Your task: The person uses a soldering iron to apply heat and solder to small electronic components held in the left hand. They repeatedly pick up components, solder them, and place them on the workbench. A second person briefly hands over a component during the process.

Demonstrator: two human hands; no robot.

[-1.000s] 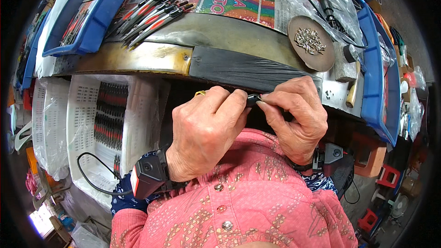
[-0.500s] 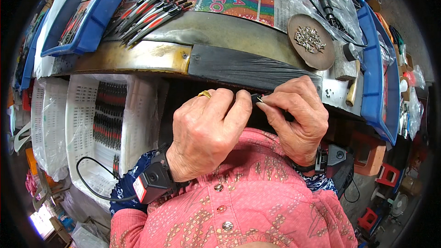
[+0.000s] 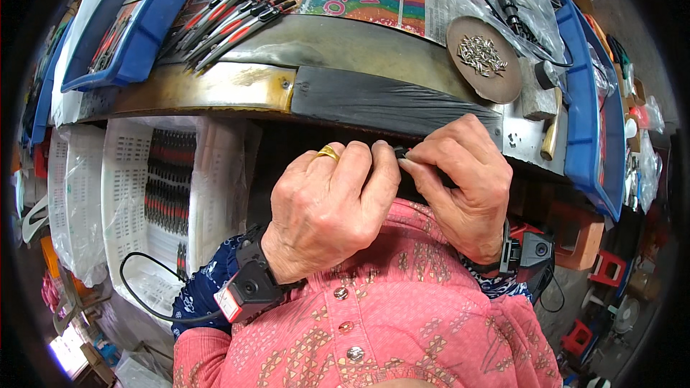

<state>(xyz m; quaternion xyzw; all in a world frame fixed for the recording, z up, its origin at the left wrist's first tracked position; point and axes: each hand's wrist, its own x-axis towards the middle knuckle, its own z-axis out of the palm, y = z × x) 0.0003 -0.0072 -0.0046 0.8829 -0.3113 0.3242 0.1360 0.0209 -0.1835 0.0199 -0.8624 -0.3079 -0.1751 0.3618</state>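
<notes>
- Left hand [image 3: 327, 205]: fingers curled on a small black piece [image 3: 399, 151], thumb hidden.
- Right hand [image 3: 467, 187]: thumb and forefinger pinching its right side.
- Black piece: dark, mostly covered, between both hands' fingertips; long axis and pointing direction cannot be told.

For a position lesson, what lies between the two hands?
In the head view, a small black part sits between the left hand and the right hand.
</notes>
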